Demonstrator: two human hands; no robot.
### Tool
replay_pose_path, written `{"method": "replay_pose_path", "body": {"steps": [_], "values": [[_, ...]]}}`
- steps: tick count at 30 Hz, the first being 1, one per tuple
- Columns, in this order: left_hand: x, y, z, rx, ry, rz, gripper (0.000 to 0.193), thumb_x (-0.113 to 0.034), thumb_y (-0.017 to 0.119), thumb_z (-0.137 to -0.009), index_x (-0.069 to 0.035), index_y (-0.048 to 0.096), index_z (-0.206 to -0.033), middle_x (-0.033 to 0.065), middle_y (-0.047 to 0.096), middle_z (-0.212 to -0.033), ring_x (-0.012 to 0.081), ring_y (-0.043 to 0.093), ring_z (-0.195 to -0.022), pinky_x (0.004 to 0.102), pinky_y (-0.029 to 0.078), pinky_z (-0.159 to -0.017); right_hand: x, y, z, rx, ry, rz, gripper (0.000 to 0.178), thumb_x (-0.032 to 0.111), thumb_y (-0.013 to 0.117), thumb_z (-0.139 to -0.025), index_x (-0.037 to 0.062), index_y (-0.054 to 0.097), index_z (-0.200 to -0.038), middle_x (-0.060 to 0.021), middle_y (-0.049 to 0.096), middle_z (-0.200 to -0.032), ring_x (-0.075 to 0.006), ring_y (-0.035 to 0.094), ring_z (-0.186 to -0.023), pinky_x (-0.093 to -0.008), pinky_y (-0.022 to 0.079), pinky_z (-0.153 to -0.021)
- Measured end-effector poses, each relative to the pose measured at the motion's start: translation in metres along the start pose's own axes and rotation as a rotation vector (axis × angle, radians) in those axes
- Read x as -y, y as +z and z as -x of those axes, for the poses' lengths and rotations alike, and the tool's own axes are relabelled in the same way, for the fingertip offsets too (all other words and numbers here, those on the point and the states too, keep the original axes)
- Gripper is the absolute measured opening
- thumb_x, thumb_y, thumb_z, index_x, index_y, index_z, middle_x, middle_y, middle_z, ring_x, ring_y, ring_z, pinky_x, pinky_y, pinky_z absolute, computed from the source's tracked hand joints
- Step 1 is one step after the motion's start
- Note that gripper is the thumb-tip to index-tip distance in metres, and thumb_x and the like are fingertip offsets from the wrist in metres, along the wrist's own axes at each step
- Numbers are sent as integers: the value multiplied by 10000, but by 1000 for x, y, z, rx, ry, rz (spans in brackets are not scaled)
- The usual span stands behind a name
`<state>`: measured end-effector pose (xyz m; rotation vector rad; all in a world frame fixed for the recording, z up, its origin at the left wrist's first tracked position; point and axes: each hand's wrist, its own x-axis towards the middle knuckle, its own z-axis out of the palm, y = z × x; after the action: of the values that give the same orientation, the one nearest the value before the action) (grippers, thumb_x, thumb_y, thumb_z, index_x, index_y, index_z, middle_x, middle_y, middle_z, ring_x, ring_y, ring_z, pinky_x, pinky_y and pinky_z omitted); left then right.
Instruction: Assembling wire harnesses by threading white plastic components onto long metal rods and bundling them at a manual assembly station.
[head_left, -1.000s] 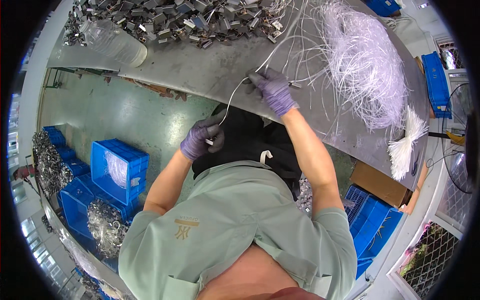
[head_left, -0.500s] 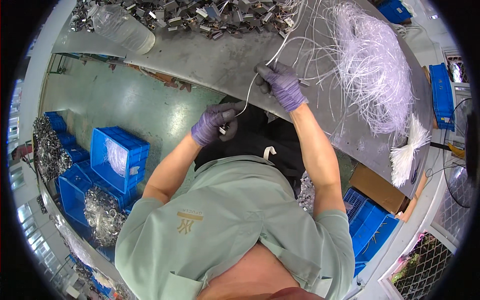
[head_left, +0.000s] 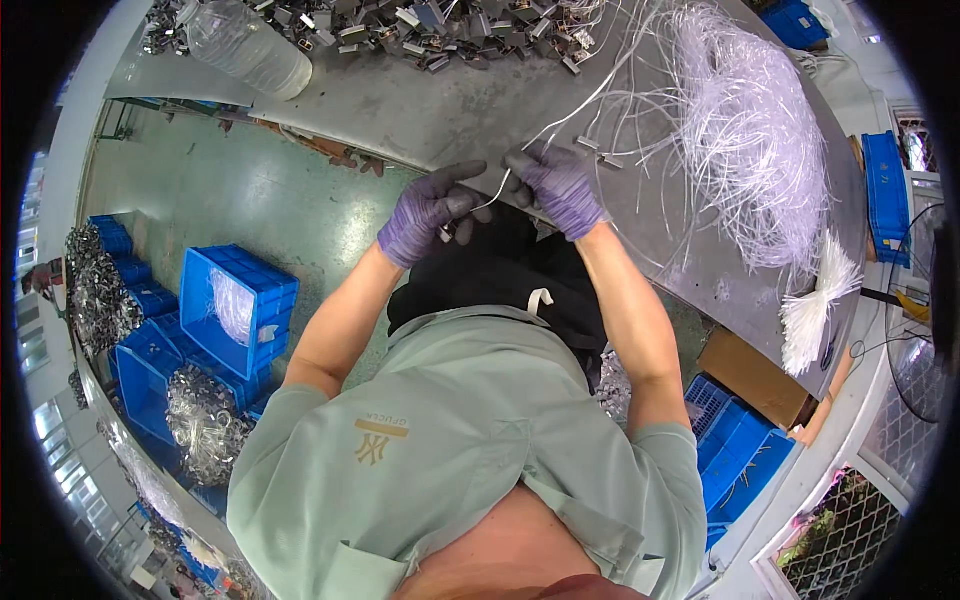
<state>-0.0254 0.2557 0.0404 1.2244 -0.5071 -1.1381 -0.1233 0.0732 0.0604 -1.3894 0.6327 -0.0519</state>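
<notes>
My left hand (head_left: pixel 430 212), in a purple and grey glove, is closed over the table's near edge, its index finger stretched toward the right hand. Its fingers hold one end of a thin white cord (head_left: pixel 499 188). A small shiny metal piece (head_left: pixel 446 235) shows under its fingers, partly hidden. My right hand (head_left: pixel 556 186), gloved alike, pinches the cord a short way along. Beyond it the cord runs up and away to the right across the grey metal table (head_left: pixel 440 120). Beside the right hand lies a small metal part (head_left: pixel 598 152).
Small grey metal parts (head_left: pixel 440 35) are heaped at the table's far side, beside a clear plastic bottle (head_left: pixel 245 48). On the right lie a big tangle of translucent cords (head_left: pixel 745 140) and a white bundle (head_left: pixel 806 318). Blue crates (head_left: pixel 240 310) stand at left; a cardboard box (head_left: pixel 752 375) is at right.
My right hand has slid down the cord toward the left hand. The left hand has risen slightly and its index finger has lifted. The hands are closer together, with less cord between them.
</notes>
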Motion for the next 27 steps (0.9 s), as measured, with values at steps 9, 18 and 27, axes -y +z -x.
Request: {"method": "replay_pose_path", "body": {"steps": [9,18,27], "values": [[0,-5,-20,-52,2,220,471,-165,504,-883,56,413,-1288,46,551,-678,92,461,-489,205,350,-446,12,6,16,172,-225,60,192,189,664,-815,9,642,-877,-28,581,-595,-87,515,-475,-213,389,-424],[13,23,-19,190,-282,825,146,-89,459,-907,-17,508,-1024,16,425,-608,78,316,-395,209,242,-344,-15,8,-2,-22,-299,113,199,182,708,-775,2,636,-821,-33,585,-622,-88,538,-533,-240,427,-500],[17,19,-14,29,-230,664,400,-101,478,-904,-36,426,-1296,20,459,-691,81,394,-460,206,314,-386,36,-24,-1,-212,-259,60,242,250,670,-826,17,606,-802,-19,536,-591,-68,446,-456,-217,310,-424]]}}
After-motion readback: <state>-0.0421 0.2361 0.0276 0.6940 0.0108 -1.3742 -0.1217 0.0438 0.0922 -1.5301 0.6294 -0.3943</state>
